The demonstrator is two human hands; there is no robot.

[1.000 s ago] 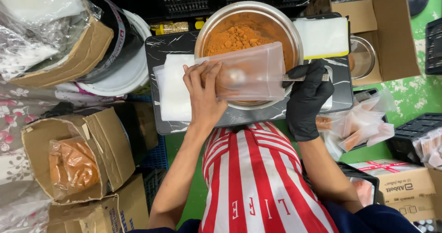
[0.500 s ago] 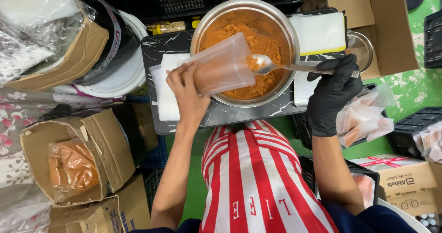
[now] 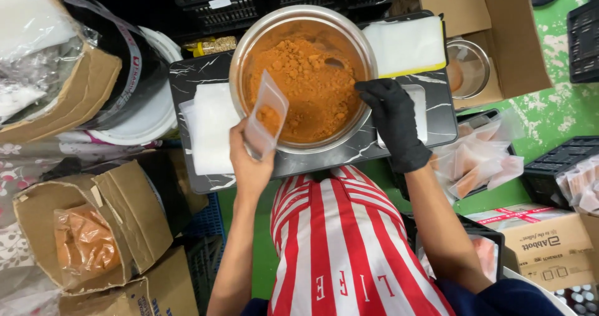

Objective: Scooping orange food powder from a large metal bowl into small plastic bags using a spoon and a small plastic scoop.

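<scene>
Views: one, head-worn camera. Position: above the person, looking almost straight down over a striped apron at frame bottom. Facing: the desk across the upper middle, metal bowl at centre top. Range: close, arm's reach. Margins: cardboard boxes lower left, green floor at right. Shared coverage: none; single view.

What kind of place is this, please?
Probably a small packing workroom for spice powder: a big metal bowl of orange powder, a small clear pouch in the left hand, and cardboard boxes around.
</scene>
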